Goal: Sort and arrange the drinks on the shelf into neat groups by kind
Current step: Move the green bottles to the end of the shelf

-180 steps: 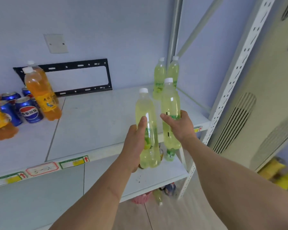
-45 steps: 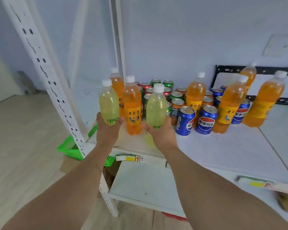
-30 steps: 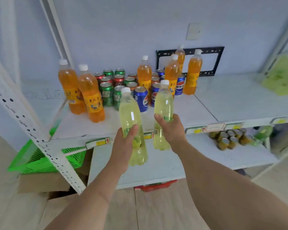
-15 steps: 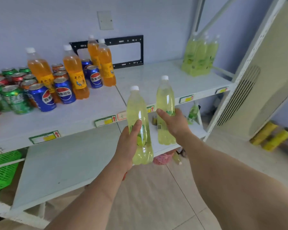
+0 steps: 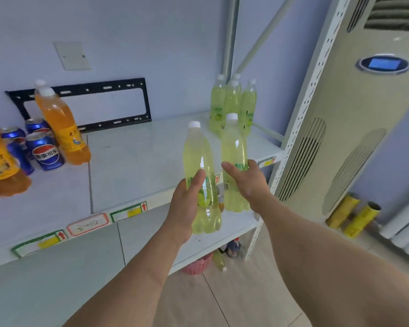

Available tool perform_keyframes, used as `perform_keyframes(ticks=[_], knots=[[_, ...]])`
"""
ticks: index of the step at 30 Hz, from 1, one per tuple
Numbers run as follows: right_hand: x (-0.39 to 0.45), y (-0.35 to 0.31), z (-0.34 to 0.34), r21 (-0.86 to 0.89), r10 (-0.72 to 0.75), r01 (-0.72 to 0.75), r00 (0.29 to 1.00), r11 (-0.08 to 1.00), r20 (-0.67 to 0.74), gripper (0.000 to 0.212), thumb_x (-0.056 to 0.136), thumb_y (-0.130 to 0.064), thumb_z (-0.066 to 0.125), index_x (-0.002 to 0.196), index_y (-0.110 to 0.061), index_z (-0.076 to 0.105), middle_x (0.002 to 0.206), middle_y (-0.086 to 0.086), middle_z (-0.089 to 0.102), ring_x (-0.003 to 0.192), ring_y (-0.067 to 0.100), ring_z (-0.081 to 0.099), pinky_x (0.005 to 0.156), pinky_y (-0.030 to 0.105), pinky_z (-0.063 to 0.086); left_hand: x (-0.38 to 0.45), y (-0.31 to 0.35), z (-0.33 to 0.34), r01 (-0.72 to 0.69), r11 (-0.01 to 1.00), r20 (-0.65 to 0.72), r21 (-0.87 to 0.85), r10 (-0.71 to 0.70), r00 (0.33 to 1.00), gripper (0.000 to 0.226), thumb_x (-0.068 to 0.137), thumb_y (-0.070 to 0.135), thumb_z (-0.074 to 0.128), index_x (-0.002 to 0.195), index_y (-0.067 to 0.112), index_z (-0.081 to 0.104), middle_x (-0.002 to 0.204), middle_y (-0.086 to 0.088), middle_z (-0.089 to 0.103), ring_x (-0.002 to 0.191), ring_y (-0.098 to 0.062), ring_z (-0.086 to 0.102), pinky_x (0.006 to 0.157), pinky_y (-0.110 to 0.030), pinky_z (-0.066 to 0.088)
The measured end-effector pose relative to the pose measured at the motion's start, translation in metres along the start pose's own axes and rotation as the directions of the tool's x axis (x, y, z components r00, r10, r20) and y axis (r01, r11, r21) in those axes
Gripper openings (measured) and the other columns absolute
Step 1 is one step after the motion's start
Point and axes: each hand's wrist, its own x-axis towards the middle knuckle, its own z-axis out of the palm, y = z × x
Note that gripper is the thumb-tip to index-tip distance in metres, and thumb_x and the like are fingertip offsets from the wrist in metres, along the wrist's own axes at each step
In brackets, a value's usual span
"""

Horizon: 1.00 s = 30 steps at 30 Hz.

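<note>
Yellow-green lime bottles, two, upright, held in front of the white shelf (image 5: 151, 147): left bottle (image 5: 200, 166) in the left hand (image 5: 187, 208) grip, fingers curled round its label; right bottle (image 5: 234, 147) likewise gripped by the right hand (image 5: 248, 182). Four matching bottles (image 5: 232, 102) grouped at the shelf's right rear corner. Orange bottles (image 5: 62, 128) and blue cans (image 5: 46, 153) at far left.

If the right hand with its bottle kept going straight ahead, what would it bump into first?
Probably the group of lime bottles at the shelf's back right corner; the shelf between looks free, though depth is unclear.
</note>
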Motion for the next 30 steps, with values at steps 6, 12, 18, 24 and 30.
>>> perform_keyframes(ticks=[6, 12, 18, 24, 30], knots=[[0.079, 0.003, -0.039, 0.004, -0.022, 0.022, 1.0, 1.0, 0.01, 0.063, 0.072, -0.062, 0.073, 0.116, -0.023, 0.051, 0.097, -0.011, 0.062, 0.089, 0.011, 0.06, 0.079, 0.035, 0.049, 0.064, 0.004, 0.06, -0.055, 0.998, 0.0, -0.001, 0.055, 0.998, 0.081, 0.056, 0.082, 0.071, 0.119, 0.032, 0.065, 0.115, 0.003, 0.071, 0.109, -0.024, 0.066, 0.094, -0.053, 0.053], [0.17, 0.018, -0.071, 0.018, -0.067, 0.066, 0.995, 0.998, 0.075, 0.079, 0.066, -0.062, 0.077, 0.126, -0.019, 0.049, 0.106, -0.005, 0.066, 0.094, 0.016, 0.064, 0.08, 0.036, 0.052, 0.115, -0.001, 0.117, -0.171, 0.985, -0.006, -0.016, 0.171, 0.985, 0.046, 0.078, 0.042, 0.078, 0.117, 0.021, 0.065, 0.107, -0.004, 0.075, 0.1, -0.028, 0.071, 0.084, -0.046, 0.056], [0.254, 0.018, -0.104, 0.043, -0.122, 0.115, 0.972, 0.992, 0.202, 0.059, 0.075, -0.046, 0.079, 0.116, -0.02, 0.047, 0.092, -0.013, 0.06, 0.078, 0.002, 0.057, 0.063, 0.023, 0.043, 0.154, -0.006, 0.176, -0.186, 0.983, -0.167, -0.009, 0.182, 0.969, 0.04, 0.077, 0.03, 0.079, 0.113, 0.02, 0.066, 0.106, -0.008, 0.075, 0.098, -0.03, 0.072, 0.085, -0.052, 0.057], [0.31, 0.031, -0.114, 0.076, -0.156, 0.14, 0.949, 0.987, 0.274, 0.063, 0.074, -0.046, 0.08, 0.124, -0.022, 0.05, 0.097, -0.011, 0.064, 0.086, 0.01, 0.063, 0.07, 0.028, 0.05, 0.186, -0.008, 0.205, -0.148, 0.986, -0.341, 0.07, 0.164, 0.926, 0.035, 0.082, 0.029, 0.077, 0.114, 0.022, 0.064, 0.102, -0.004, 0.075, 0.096, -0.026, 0.072, 0.081, -0.048, 0.059], [0.338, 0.049, -0.113, 0.161, -0.164, 0.116, 0.93, 0.98, 0.328, 0.067, 0.075, -0.044, 0.08, 0.131, -0.028, 0.048, 0.103, -0.013, 0.066, 0.095, 0.012, 0.064, 0.084, 0.035, 0.053, 0.214, -0.015, 0.211, -0.146, 0.982, -0.389, 0.121, 0.182, 0.903, 0.035, 0.084, 0.028, 0.075, 0.117, 0.021, 0.065, 0.104, -0.001, 0.075, 0.096, -0.022, 0.072, 0.085, -0.047, 0.058]])
